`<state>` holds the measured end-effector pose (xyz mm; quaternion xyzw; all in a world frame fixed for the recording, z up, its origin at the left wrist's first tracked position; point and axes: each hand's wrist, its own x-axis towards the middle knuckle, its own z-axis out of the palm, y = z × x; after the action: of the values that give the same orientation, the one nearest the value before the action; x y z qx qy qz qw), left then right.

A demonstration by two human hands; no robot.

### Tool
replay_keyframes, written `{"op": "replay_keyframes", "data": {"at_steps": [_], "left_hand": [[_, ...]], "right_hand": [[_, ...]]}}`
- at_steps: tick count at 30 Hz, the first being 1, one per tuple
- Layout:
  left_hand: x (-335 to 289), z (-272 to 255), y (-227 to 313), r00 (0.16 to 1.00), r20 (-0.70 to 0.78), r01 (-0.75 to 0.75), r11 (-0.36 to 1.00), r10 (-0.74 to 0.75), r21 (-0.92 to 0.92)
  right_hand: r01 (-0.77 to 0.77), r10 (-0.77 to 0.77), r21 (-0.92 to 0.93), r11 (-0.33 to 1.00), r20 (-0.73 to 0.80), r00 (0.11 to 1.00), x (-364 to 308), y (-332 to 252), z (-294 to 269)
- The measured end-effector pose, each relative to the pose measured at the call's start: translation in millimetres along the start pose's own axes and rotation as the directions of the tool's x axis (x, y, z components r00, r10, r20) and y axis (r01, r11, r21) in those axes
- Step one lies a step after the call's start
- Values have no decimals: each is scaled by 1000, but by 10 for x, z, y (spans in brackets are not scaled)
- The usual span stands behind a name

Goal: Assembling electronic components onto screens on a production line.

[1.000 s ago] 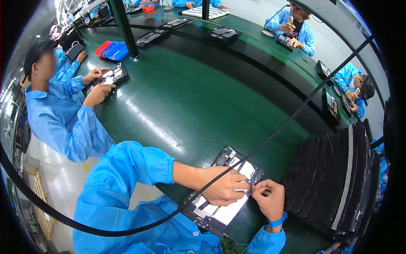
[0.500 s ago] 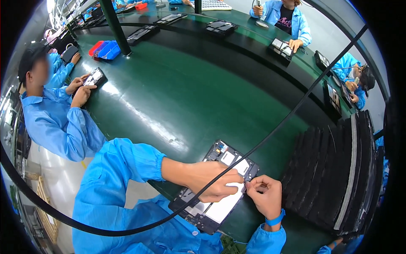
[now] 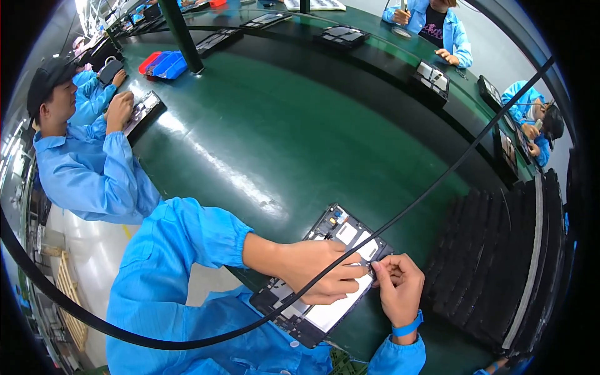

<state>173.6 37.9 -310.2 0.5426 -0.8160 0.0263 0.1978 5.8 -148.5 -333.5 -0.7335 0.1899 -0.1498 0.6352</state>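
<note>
An opened tablet (image 3: 334, 307) lies at a slant on the green table, with white battery panels and a black frame showing. My left hand (image 3: 322, 269) reaches across it from the left. Its fingers are bent close together over the panels, and whatever they hold is hidden. At the tablet's right edge, my right hand (image 3: 400, 284) pinches thumb and forefinger together. The thing between those fingertips is too small to make out. A blue band (image 3: 408, 325) circles my right wrist.
A black cable (image 3: 400, 217) crosses in front of the view. Black padded trays (image 3: 487, 256) stand stacked at right. Beyond the green table (image 3: 262, 131), a dark conveyor carries other opened tablets (image 3: 342, 35). Blue (image 3: 169, 65) and red bins stand far left. Co-workers sit left and opposite.
My left fingers have straightened slightly over the tablet. My right hand stays pinched at its edge. The left co-worker has raised a hand, and the person opposite has drawn a hand back from a tablet.
</note>
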Motion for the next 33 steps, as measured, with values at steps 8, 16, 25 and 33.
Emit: {"op": "replay_keyframes", "data": {"at_steps": [8, 16, 25, 33], "left_hand": [[9, -24, -19, 997, -75, -11, 999, 15, 50], [-11, -46, 11, 999, -41, -16, 998, 19, 64], [58, 6, -141, 997, -48, -65, 996, 62, -59], [41, -3, -123, 999, -46, -27, 992, 21, -123]], "right_hand": [[150, -174, -222, 964, -97, 980, 105, -16, 119], [124, -139, -147, 981, -97, 986, 187, -13, 158], [173, -186, -148, 974, -77, 979, 210, 26, 128], [21, -24, 127, 992, 25, 999, 57, 26, -13]]}}
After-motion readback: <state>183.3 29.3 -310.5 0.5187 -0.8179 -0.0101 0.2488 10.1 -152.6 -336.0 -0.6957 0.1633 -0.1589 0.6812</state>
